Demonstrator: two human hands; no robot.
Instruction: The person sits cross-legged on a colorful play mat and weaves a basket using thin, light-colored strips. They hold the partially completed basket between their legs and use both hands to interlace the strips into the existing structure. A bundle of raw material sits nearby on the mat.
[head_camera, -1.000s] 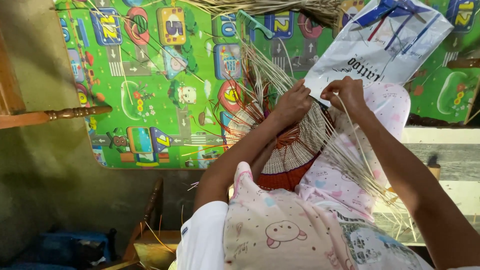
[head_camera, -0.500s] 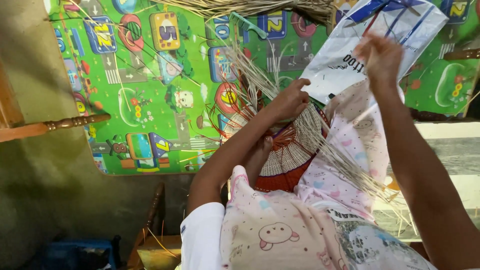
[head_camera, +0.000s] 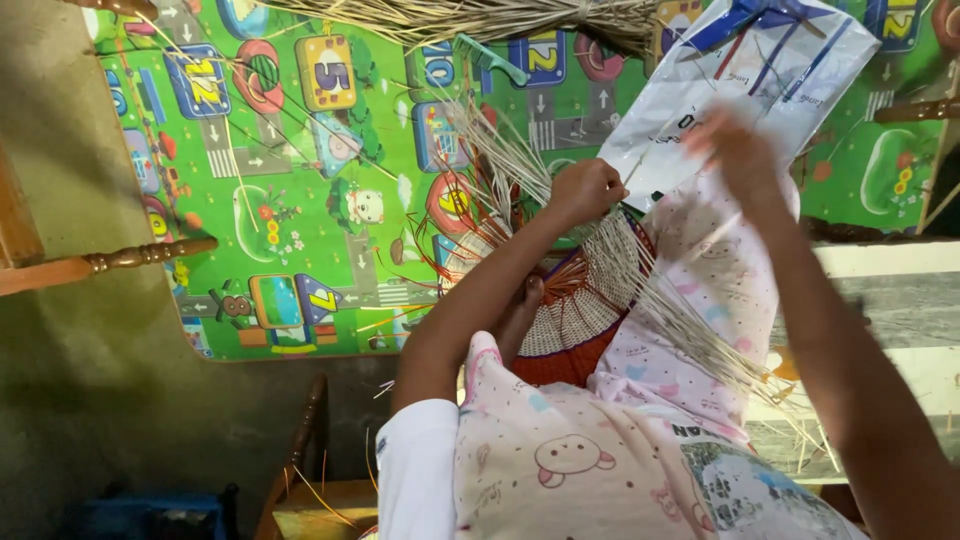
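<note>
Basketwork sits at the centre of the view: a half-woven round basket of pale cane with a red-brown band (head_camera: 575, 320), resting in the person's lap on pink cartoon-print cloth (head_camera: 600, 470). Its loose pale straw stakes (head_camera: 690, 320) fan out toward five o'clock across the lap, with more standing up toward eleven o'clock.

At the basket's twelve o'clock rim, the left hand (head_camera: 585, 190) is curled shut on a few of those stakes, in the same spot as half a second ago and a second ago.

The right hand (head_camera: 735, 150) is blurred with motion at one o'clock from the basket, in front of a white plastic sack with blue stripes (head_camera: 780, 70); whether its fingers are apart or together I cannot tell. A second ago it was low, near the left hand at the rim; half a second ago it had risen high over the sack; now it is part-way down again.

Beyond lies a green children's play mat with numbers and road pictures (head_camera: 300, 200), with a bundle of dry straw (head_camera: 480, 18) at twelve o'clock and a turned wooden chair rail (head_camera: 110, 262) at nine o'clock.
</note>
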